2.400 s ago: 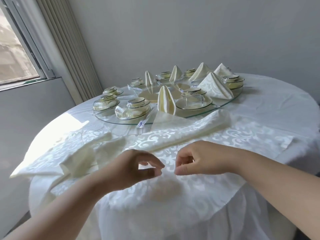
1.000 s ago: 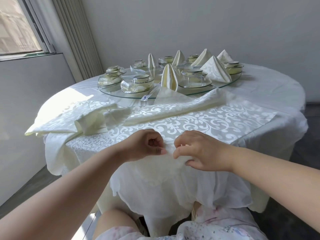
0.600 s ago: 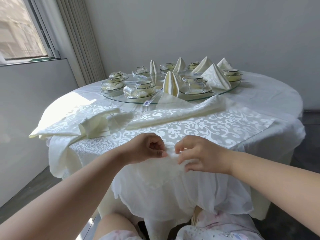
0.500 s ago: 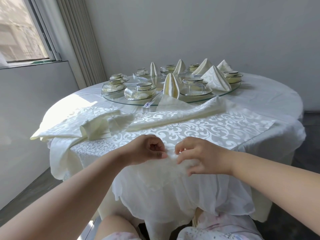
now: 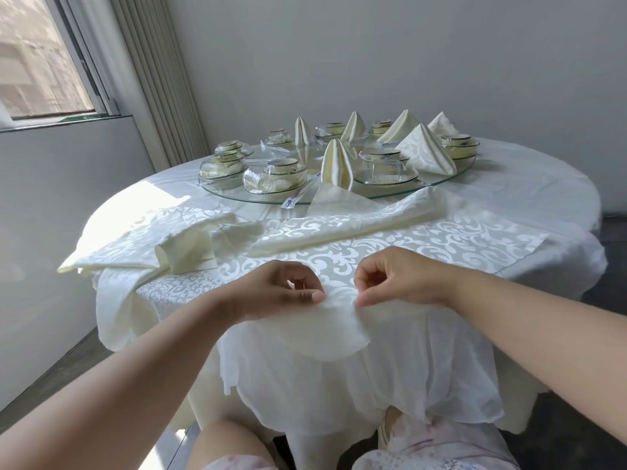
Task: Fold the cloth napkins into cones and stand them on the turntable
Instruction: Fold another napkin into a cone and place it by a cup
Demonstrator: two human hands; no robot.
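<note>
White napkin (image 5: 339, 266) edge still pinched; hands (image 5: 281, 286) (image 5: 397, 276) slightly further apart.

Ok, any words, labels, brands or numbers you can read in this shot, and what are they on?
None can be read.
Clear wrapped packet at the near rim of the glass turntable: blue print at its end, too small and blurred to read.
Wrap over the bowl set beside the nearest napkin cone: a dark mark, not legible.
Napkin under the hands: scroll pattern only, no text.
</note>
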